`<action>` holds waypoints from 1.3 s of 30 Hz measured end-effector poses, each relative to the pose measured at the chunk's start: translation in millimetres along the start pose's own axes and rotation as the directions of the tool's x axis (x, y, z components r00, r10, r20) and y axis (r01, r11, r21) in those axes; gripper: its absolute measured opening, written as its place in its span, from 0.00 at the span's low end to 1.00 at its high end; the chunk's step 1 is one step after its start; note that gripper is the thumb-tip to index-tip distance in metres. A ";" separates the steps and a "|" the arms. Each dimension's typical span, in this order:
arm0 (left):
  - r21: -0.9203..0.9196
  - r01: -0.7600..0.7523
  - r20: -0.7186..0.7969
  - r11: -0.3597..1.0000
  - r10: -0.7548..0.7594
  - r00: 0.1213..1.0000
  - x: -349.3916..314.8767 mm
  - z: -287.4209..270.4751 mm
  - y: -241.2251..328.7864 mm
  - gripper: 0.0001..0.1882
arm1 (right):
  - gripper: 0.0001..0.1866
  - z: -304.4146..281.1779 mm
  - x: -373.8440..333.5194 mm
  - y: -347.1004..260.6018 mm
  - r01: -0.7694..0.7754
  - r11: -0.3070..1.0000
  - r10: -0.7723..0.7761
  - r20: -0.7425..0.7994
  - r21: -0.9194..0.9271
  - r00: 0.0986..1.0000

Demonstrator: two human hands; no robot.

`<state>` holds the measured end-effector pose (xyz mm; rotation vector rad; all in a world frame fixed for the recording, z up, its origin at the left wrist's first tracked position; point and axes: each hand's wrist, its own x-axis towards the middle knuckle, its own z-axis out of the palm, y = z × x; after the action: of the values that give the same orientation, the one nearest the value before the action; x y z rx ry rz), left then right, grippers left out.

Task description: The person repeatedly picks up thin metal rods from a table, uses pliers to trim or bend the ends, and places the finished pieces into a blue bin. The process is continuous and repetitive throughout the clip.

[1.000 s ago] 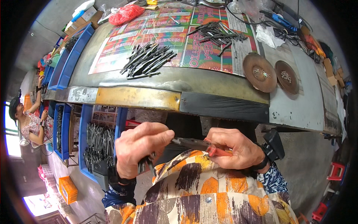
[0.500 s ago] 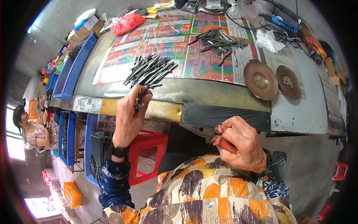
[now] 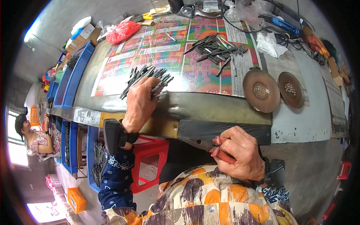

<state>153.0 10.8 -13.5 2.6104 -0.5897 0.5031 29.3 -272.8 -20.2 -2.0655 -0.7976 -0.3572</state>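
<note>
The left hand (image 3: 142, 99) had just been shifted from the body toward the table (image 3: 210, 101). A second earlier both hands were held close together in front of the shirt (image 3: 210, 204), with the nose of the pliers (image 3: 202, 144) near the left fingertips; half a second later a few dark pieces were carried in the left hand at the near edge of the pile. By now that hand had been brought down onto the near side of the pile of black sticks (image 3: 137, 80), its fingers bent against their ends. Whether sticks were pinched, picked up or let go could not be told, since the palm and fingertips were hidden.

The pliers, meanwhile, were kept in the right hand (image 3: 240, 152), with the red handles wrapped by the fingers and the nose pointed left beside the front edge of the table. Nothing was seen between their jaws. The change was judged to mean that the pliers were being kept ready while the sticks were handled by the left hand alone.

The pile was spread on the near left part of a colourful printed sheet (image 3: 150, 47). A second pile (image 3: 215, 48) was left untouched farther back on the right. Two brown dishes, a larger dish (image 3: 258, 105) and a smaller dish (image 3: 294, 102), were set just beside the sheet, each with small pieces in it.
</note>
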 end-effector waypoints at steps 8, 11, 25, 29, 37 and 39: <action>0.169 -0.087 0.071 0.982 0.076 0.995 7.8 16.2 -4.6 0.18 | 0.11 1.6 -2.0 3.4 0.006 1.000 -0.005 -0.019 0.006 1.000; 0.184 -0.080 0.067 0.980 0.069 0.995 9.2 18.0 -3.2 0.18 | 0.11 1.3 -3.2 3.2 0.002 1.000 -0.002 -0.010 0.018 1.000; -0.701 0.363 0.160 0.613 -0.361 0.919 -54.5 -48.2 85.9 0.05 | 0.13 -12.8 -3.2 -10.2 0.054 0.976 -0.061 -0.030 -0.209 0.998; -0.895 0.440 0.369 0.076 -0.427 0.825 -80.8 -54.8 95.5 0.05 | 0.14 -11.5 0.4 -19.7 0.111 0.939 -0.110 0.020 -0.327 0.994; -0.854 0.449 0.515 -0.262 -0.307 0.800 -108.4 -55.5 90.2 0.06 | 0.14 -4.6 1.1 -31.8 0.119 0.923 -0.093 0.087 -0.365 0.992; -0.849 0.474 0.528 -0.235 -0.329 0.783 -111.3 -56.7 89.7 0.06 | 0.14 -3.8 2.1 -33.6 0.140 0.914 -0.116 0.086 -0.381 0.989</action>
<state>2.3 -0.9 15.2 1.0708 0.0741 -0.3269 9.0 -261.0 4.2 -2.4056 -0.9644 -0.5632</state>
